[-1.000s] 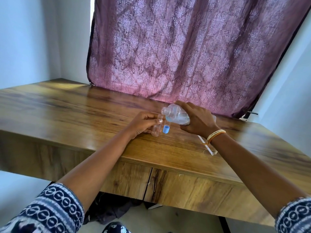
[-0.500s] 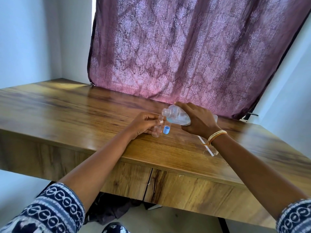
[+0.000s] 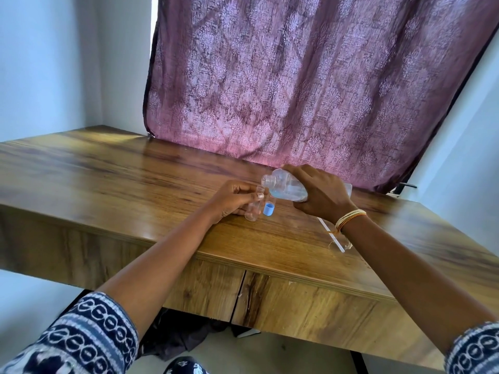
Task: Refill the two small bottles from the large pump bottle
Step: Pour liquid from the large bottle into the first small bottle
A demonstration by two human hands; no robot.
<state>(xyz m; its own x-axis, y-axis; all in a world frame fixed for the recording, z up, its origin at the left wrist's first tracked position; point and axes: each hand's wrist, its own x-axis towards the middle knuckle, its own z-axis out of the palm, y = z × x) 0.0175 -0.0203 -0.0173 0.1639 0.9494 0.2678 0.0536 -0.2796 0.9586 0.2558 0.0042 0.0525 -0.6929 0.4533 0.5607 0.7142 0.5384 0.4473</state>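
Observation:
My right hand (image 3: 320, 194) grips the large clear bottle (image 3: 285, 186) with its pump removed, tipped on its side, open neck pointing left and holding a little clear liquid. Its neck hangs just above the mouth of a small clear bottle (image 3: 252, 209), which my left hand (image 3: 233, 199) holds upright on the wooden table (image 3: 135, 190). A small blue cap (image 3: 268, 210) lies on the table right next to the small bottle. The pump's white dip tube (image 3: 330, 234) lies on the table by my right wrist. I see no second small bottle.
A purple patterned curtain (image 3: 310, 85) hangs behind the table, close behind my right hand. The table's front edge runs under both forearms. Dark cloth (image 3: 175, 338) lies on the floor below the table.
The large bottle's neck has lifted slightly and sits a bit higher over the small bottle. Both hands stay in nearly the same place.

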